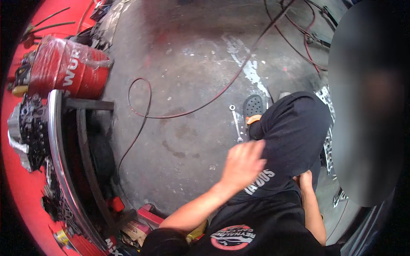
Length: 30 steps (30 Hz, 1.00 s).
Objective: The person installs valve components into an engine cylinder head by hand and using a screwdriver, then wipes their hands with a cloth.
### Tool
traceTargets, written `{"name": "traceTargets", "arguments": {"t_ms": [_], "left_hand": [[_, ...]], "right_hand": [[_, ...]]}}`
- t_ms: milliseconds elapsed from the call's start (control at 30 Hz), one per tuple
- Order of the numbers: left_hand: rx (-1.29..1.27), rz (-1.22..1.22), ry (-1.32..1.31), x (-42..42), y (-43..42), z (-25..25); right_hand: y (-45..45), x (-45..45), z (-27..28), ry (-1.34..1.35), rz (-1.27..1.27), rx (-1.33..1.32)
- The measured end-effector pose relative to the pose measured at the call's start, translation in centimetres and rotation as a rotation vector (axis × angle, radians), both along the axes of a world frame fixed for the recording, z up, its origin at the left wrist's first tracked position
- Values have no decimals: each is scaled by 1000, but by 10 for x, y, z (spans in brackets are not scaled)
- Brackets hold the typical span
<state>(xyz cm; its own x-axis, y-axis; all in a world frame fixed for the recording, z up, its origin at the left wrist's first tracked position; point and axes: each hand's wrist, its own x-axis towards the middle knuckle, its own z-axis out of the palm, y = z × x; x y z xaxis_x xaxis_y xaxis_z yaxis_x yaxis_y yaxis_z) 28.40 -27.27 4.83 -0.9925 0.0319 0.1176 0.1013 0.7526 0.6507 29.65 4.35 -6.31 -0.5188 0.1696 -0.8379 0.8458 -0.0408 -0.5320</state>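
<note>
My left hand [243, 163] is over my dark-clothed lap, its fingers stretched out and slightly blurred, with nothing in them. On the other side, my right hand [305, 178] rests against the dark trousers [294, 132] near the hip; its fingers are bent and partly hidden by the cloth. A combination wrench [236, 123] lies on the concrete floor beside a grey clog [253, 107] with an orange strap.
A thin hose [183, 114] loops across the floor [179, 64]. At the left are a red drum [72, 68], a curved metal-edged bench [57, 128] and engine parts [34, 128]. A red jack-like object [149, 215] is low in view. A blurred area covers the right side.
</note>
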Motion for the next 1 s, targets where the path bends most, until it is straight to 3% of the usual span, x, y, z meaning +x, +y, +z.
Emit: {"name": "traceTargets", "arguments": {"t_ms": [67,133,167,200,267,300,367,400,533,567,633,800,867,900,967,1000], "left_hand": [[165,110,-839,47,-21,-37],[362,288,-970,110,-25,-87],[431,403,-1067,120,-26,-90],[495,498,-1170,126,-26,-95],[728,566,-1000,172,-36,-167],[554,487,-996,206,-57,-213],[377,375,-970,198,-69,-219],[763,516,-1080,165,-66,-161],[1144,870,-860,81,-28,-56],[1132,864,-862,67,-23,-39],[1367,798,-697,49,-16,-13],[1089,663,-376,35,6,22],[479,434,-163,14,28,60],[462,448,-167,4,34,67],[78,167,219,-21,45,76],[-28,34,206,-38,54,84]], "right_hand": [[-5,-4,12,7,-30,-73],[15,9,-16,-32,-69,-36],[-6,0,12,15,-126,-50],[0,4,0,38,-88,-89],[1,6,-3,66,-169,-186],[-1,6,-6,62,-190,-205],[-3,5,-9,65,-220,-236],[-4,3,-6,63,-212,-232],[-4,3,-4,69,-251,-285],[-4,3,-2,76,-238,-293],[-3,4,-10,78,-240,-312],[-2,1,-22,74,-222,-316],[-1,1,-23,93,-218,-323],[-2,1,-27,92,-219,-325],[-2,1,-35,101,-227,-347],[-3,0,-35,100,-234,-352]]}}
